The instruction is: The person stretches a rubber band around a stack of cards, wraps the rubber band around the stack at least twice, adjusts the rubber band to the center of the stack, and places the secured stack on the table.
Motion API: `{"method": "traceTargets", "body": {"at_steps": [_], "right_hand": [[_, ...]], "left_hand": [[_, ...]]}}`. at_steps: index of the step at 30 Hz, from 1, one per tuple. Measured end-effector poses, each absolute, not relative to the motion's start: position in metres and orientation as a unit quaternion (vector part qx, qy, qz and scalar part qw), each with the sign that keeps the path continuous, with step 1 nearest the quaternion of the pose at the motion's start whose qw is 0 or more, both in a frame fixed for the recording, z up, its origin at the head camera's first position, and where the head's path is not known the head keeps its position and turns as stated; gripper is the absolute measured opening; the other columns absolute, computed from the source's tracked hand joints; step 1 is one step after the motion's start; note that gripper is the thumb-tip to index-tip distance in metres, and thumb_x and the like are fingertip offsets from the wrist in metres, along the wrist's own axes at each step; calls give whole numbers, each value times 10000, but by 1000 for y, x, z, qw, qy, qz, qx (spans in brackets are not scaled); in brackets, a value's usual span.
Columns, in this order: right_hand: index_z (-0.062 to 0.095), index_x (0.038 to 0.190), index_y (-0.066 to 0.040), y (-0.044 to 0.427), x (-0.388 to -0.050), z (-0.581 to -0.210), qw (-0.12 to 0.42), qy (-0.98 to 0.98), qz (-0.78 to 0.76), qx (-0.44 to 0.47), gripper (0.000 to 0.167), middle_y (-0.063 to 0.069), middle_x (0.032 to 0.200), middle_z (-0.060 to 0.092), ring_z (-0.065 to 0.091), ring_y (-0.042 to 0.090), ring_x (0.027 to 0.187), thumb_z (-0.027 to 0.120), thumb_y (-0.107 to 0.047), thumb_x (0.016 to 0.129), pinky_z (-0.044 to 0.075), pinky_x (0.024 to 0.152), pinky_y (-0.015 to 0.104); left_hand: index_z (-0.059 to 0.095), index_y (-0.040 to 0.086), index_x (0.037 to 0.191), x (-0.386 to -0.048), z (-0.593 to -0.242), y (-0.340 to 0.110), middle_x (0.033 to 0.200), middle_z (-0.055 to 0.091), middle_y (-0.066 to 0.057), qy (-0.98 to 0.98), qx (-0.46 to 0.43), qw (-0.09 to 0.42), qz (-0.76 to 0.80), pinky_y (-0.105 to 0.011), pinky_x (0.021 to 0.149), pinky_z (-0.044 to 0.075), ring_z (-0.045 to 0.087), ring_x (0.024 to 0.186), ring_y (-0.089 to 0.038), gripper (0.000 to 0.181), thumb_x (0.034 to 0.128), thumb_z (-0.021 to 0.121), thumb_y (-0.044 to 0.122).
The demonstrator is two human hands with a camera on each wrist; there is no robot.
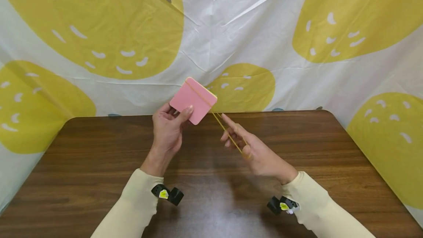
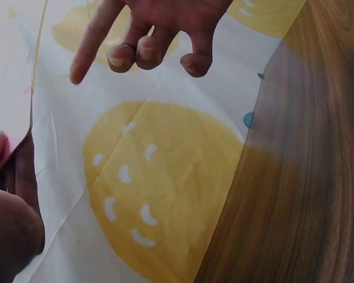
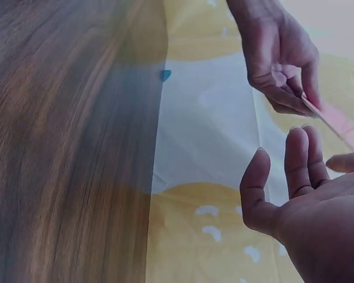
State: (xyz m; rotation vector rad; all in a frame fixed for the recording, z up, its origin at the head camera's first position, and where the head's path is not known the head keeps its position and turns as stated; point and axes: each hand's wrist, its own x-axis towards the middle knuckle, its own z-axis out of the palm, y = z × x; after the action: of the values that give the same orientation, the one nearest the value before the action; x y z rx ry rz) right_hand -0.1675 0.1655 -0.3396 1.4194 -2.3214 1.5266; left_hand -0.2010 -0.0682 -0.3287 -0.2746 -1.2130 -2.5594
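Note:
In the head view my left hand (image 1: 166, 129) grips a small pink square (image 1: 195, 98) with rounded corners by its lower left side, thumb on top. A yellowish edge shows along its upper right; whether it is a notebook or a stack of cards I cannot tell. A thin yellow rubber band (image 1: 228, 133) crosses its face and stretches down to my right hand (image 1: 262, 153), where it loops around the thumb. The other right fingers spread loosely, as the right wrist view also shows of the right hand (image 3: 324, 218). There, the left hand (image 3: 277, 53) pinches the square (image 3: 336, 121).
Both hands are above a brown wood-grain table (image 1: 211, 208). Behind its far edge hangs a white cloth (image 1: 231, 43) with large yellow fruit shapes. Black cameras sit on the left wrist (image 1: 168, 194) and the right wrist (image 1: 282, 205).

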Motion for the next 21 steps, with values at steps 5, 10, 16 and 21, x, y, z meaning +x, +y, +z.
{"method": "traceTargets", "body": {"at_steps": [5,10,16,21], "right_hand": [[195,1606,-23,168,-169,-337,-12,-726,508,463,963,141,1162,524,566,230,996,224,-748,972,538,850,388],[232,1617,-102,167,-169,-334,-25,-734,510,448,946,127,1160,527,586,251,1011,276,-772,950,554,868,424],[264,1610,-108,168,-170,-334,-40,-722,523,451,1005,192,1226,508,533,355,1119,377,-813,903,534,927,465],[327,1594,-130,171,-174,-339,-48,-696,548,462,957,200,1279,490,510,340,1182,485,-771,901,519,960,474]], "left_hand": [[736,62,1042,-199,-332,-73,980,724,-66,-405,-168,126,-890,-265,729,588,681,862,-164,280,839,751,-131],[750,87,1048,-198,-332,-75,995,739,-52,-396,-221,114,-884,-259,734,584,691,879,-159,292,790,847,-10],[761,107,1001,-198,-332,-76,970,752,-33,-405,-270,106,-867,-249,711,576,695,869,-144,277,753,884,99],[755,122,949,-199,-332,-76,940,757,-11,-430,-302,112,-844,-231,695,560,680,860,-121,254,741,899,150]]}}
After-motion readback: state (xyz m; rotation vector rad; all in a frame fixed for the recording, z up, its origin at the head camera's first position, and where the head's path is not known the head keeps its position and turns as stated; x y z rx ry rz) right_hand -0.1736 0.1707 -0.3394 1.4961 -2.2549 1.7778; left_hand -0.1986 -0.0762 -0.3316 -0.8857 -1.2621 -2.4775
